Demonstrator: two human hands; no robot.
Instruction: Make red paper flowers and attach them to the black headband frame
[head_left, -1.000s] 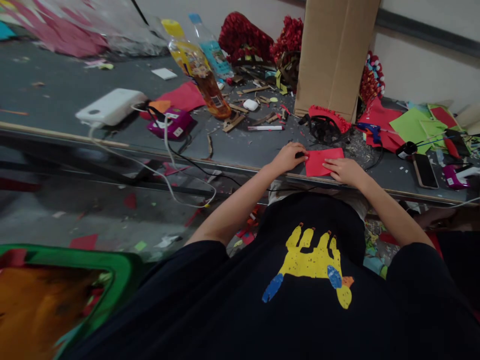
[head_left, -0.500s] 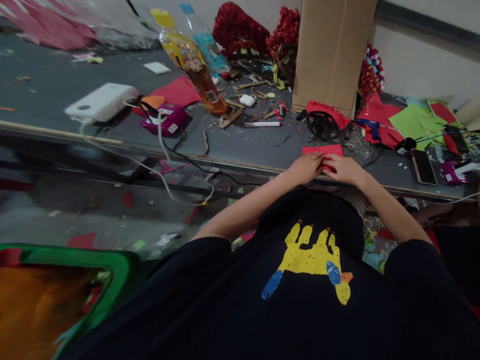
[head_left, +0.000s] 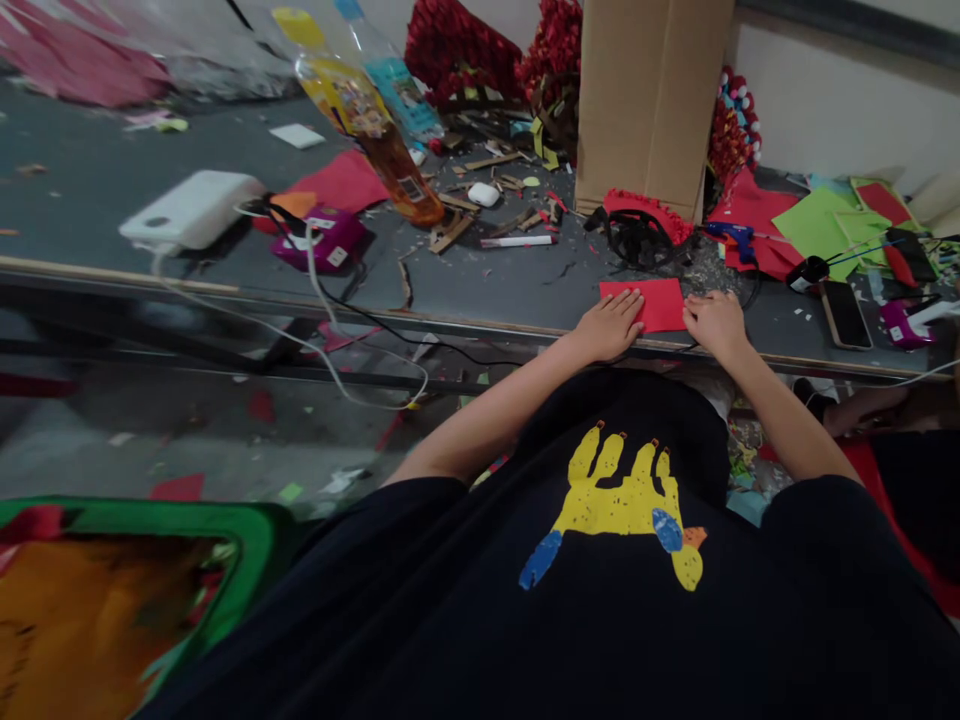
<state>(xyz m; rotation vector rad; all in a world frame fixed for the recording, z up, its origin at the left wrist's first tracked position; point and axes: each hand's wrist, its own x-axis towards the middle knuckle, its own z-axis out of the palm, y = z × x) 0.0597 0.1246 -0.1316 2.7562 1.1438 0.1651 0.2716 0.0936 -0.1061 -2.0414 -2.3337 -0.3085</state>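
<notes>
A folded-looking piece of red paper (head_left: 663,304) lies at the front edge of the dark table. My left hand (head_left: 610,326) rests flat on its left part with the fingers stretched out. At the paper's right edge, my right hand (head_left: 718,322) has its fingers curled together, gripping the edge; the fingertips are partly hidden. Just behind the paper sit a black strap-like item (head_left: 637,240) and a red fringed piece (head_left: 652,213). A blue glue gun (head_left: 731,238) lies beyond my right hand.
A cardboard piece (head_left: 652,100) stands at the back. Left of it are bottles (head_left: 367,120), a white pen (head_left: 517,241) and wood scraps. A white power bank (head_left: 195,210) with cables lies farther left. A phone (head_left: 846,314) lies right. A green bin (head_left: 255,540) stands lower left.
My hands have moved apart from the middle of the red paper. The left now lies flat on it, the right is at its right edge, and more of the paper shows.
</notes>
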